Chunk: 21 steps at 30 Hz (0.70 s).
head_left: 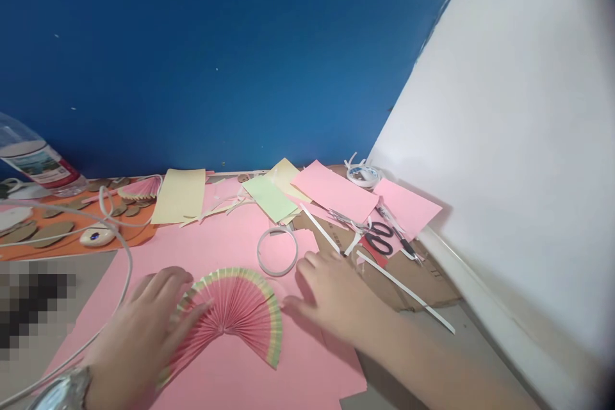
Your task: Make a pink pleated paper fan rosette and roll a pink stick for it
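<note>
A pleated paper fan (240, 307), pink with a green and yellow rim, lies spread in an arch on a large pink paper sheet (225, 378). My left hand (148, 314) rests over the fan's left side, its thumb stretched across the pleats and its other fingers extended. Part of the fan is hidden under that hand. Beside the fan's right edge is my right hand (331, 295), fingers apart and nothing visible in them; the thumb points at the rim. Just beyond, between the hands, lies a thin roll of tape (259, 255).
Scissors (379, 243), a pen (406, 245), white strips (408, 291) and another tape roll (364, 176) lie on cardboard at right. Coloured papers (271, 198) line the back. At left are a bottle (43, 163), cardboard discs (52, 234) and a white cable (129, 269).
</note>
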Each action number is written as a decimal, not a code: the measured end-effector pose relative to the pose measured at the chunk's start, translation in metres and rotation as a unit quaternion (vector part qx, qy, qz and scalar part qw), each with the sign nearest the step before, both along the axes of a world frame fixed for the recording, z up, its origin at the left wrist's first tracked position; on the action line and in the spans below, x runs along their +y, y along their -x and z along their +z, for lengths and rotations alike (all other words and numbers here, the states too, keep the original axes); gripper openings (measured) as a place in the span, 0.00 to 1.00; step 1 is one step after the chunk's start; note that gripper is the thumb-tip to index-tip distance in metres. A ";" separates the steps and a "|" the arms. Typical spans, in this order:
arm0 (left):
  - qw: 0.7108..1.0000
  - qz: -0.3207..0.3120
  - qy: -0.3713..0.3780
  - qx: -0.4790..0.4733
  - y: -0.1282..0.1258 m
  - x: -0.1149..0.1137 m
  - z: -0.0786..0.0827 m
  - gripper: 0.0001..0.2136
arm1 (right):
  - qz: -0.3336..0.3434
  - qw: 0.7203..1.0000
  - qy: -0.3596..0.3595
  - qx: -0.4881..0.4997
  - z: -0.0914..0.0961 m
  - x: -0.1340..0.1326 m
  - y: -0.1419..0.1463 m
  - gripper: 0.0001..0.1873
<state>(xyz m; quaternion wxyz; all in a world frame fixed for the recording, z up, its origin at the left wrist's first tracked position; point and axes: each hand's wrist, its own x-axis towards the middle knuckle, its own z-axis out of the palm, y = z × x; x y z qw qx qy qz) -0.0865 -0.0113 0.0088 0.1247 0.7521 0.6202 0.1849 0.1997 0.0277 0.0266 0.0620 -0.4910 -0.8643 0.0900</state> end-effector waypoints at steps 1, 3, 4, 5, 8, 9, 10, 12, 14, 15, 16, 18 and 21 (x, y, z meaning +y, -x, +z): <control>0.999 -0.034 0.004 0.028 -0.006 -0.001 0.003 0.12 | 0.008 1.000 -0.007 -0.019 -0.004 -0.006 0.008 0.17; 0.989 -0.122 0.063 0.053 -0.018 -0.003 0.008 0.11 | 0.029 0.998 -0.016 -0.052 -0.010 -0.013 0.019 0.08; 0.983 -0.148 0.087 0.065 -0.024 -0.003 0.009 0.11 | 0.037 0.997 -0.017 -0.060 -0.011 -0.014 0.021 0.03; 0.981 -0.153 0.091 0.071 -0.028 -0.004 0.009 0.11 | 0.044 0.997 -0.017 -0.064 -0.011 -0.014 0.021 0.04; 0.983 -0.146 0.087 0.076 -0.036 -0.003 0.005 0.11 | 0.023 0.997 -0.020 -0.072 -0.002 -0.006 0.006 0.08; 0.983 -0.141 0.085 0.076 -0.037 -0.002 0.004 0.11 | -0.002 0.997 -0.026 -0.078 0.002 0.000 -0.003 0.08; 0.984 -0.135 0.083 0.076 -0.038 -0.001 0.002 0.12 | -0.039 0.995 -0.036 -0.086 0.007 0.007 -0.013 0.08; 0.987 -0.119 0.074 0.076 -0.041 0.001 -0.001 0.13 | -0.115 0.986 -0.061 -0.104 0.014 0.022 -0.032 0.10; 0.989 -0.109 0.067 0.074 -0.045 0.005 -0.003 0.13 | -0.168 0.976 -0.077 -0.119 0.018 0.034 -0.047 0.12; 0.989 -0.106 0.066 0.073 -0.048 0.008 -0.004 0.12 | -0.177 0.973 -0.081 -0.120 0.018 0.038 -0.050 0.12; 0.990 -0.105 0.068 0.071 -0.051 0.012 -0.004 0.12 | -0.178 0.973 -0.083 -0.119 0.017 0.040 -0.051 0.11; 0.990 -0.100 0.074 0.069 -0.057 0.020 -0.004 0.12 | -0.163 0.978 -0.078 -0.108 0.015 0.038 -0.045 0.11; 0.991 -0.094 0.078 0.061 -0.064 0.030 0.001 0.12 | -0.108 0.989 -0.055 -0.082 0.010 0.022 -0.025 0.08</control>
